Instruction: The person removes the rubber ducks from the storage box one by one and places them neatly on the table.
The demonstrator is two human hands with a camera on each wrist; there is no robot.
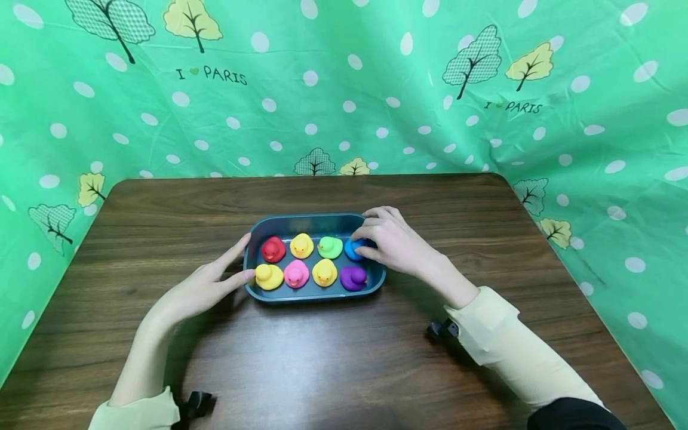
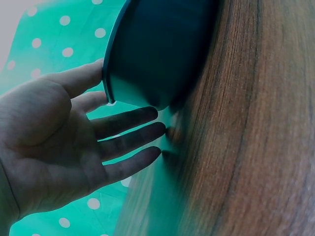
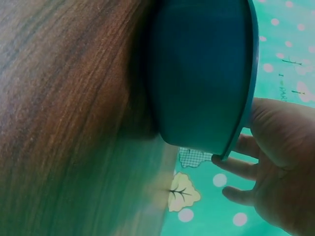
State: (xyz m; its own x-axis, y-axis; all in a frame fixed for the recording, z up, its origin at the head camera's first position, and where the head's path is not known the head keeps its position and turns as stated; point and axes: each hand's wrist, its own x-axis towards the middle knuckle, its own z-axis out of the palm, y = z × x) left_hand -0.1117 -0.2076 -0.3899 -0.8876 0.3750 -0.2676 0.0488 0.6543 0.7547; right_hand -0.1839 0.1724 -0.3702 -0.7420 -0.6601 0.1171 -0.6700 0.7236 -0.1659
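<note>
On the dark, streaky wood-grain table (image 1: 301,358), a smooth blue-green tray (image 1: 312,224) with rounded corners and a thin lip sits between a person's two hands. Eight glossy, rounded toy ducks stand inside it in two rows of four. Along the back row I see a red duck (image 1: 273,249), a yellow duck (image 1: 301,246), a green duck (image 1: 329,247) and a blue duck (image 1: 353,249); the front row has another yellow one, a pink duck (image 1: 296,274), a third yellow one and a purple duck (image 1: 353,278).

The right hand (image 1: 395,242) reaches over the tray's right end, thumb and fingers bent around the blue duck in a pinch. At the opposite end, the left hand (image 1: 206,283) touches the rim, its fingers long and fairly straight.

Only from the head do the ducks show; the wrist views give the tray's deep, plain outer walls instead. From the left wrist, the three lower fingers are clearly spread apart, while the right wrist view hides its pinch behind the lip. Green cloth (image 1: 301,42) with white dots and printed trees hangs in soft creases behind the table, and pale sleeves (image 1: 500,334) end above both wrists
</note>
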